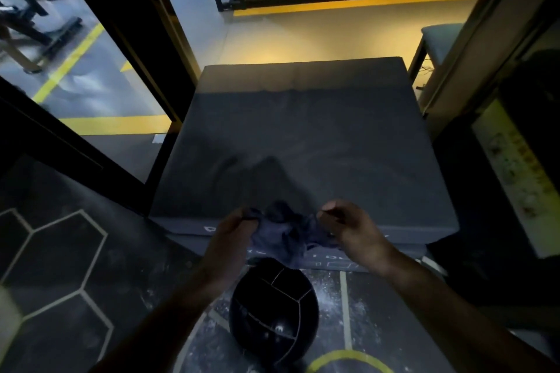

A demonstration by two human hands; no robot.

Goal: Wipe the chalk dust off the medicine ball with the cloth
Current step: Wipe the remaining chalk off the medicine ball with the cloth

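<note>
I hold the cloth (286, 233) up between both hands, probably to spread or bunch it into a usable pad before wiping. My left hand (235, 232) pinches one edge, my right hand (348, 225) the other (forearms reaching forward). The medicine ball (274, 310) sits on the chalk-speckled floor (368, 300) just below the cloth, untouched.
</note>
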